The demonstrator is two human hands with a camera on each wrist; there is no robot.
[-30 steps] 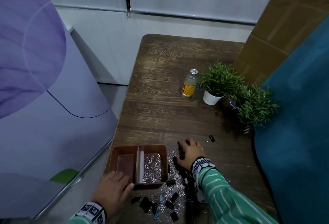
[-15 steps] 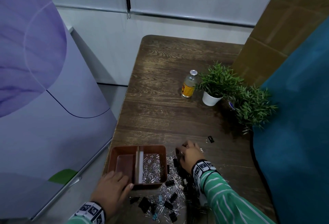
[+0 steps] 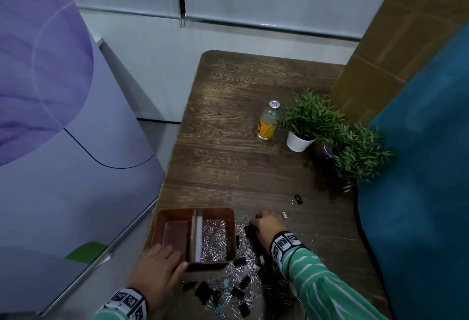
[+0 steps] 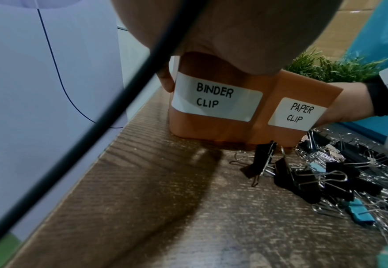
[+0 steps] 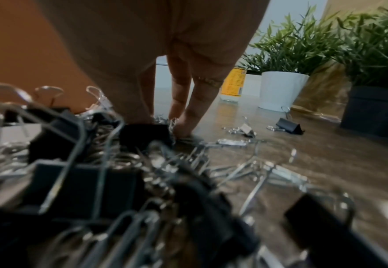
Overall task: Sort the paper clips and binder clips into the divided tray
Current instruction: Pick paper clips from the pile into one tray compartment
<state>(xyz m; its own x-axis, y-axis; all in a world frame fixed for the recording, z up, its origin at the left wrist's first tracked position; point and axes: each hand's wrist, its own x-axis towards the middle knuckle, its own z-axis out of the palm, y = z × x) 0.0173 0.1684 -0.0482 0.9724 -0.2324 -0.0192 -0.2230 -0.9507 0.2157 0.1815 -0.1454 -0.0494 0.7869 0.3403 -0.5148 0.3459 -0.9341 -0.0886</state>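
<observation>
the sort is partway along, judging by the tray: the divided tray [image 3: 229,214] sits at the near left edge of the bench [image 3: 241,157], its right compartment, labelled "paper clip" on the near wall, already full of silver paper clips, while the left compartment, labelled "binder clip", shows no clips that i can make out.

the left hand [image 3: 158,272] rests on the tray's near left corner with its fingers [image 3: 177,263] laid fairly straight over the rim, steadying it and not picking anything up. the right hand [image 3: 266,225] is down on the loose pile [image 3: 243,274] just right of the tray, fingers pointing down into the paper clips beside a black binder clip [image 5: 146,135]; whether it has pinched anything, i cannot tell.

the next move probably calls for lifting one binder clip free of the tangle and carrying it left, past the divider, into the left compartment.

in the way: paper clips and binder clips are mixed and their wire handles interlock, so a pick may drag others along. a stray binder clip [image 3: 298,199] lies further right. a bottle [image 3: 267,124] and two potted plants [image 3: 308,119] stand well apart, further back.
</observation>
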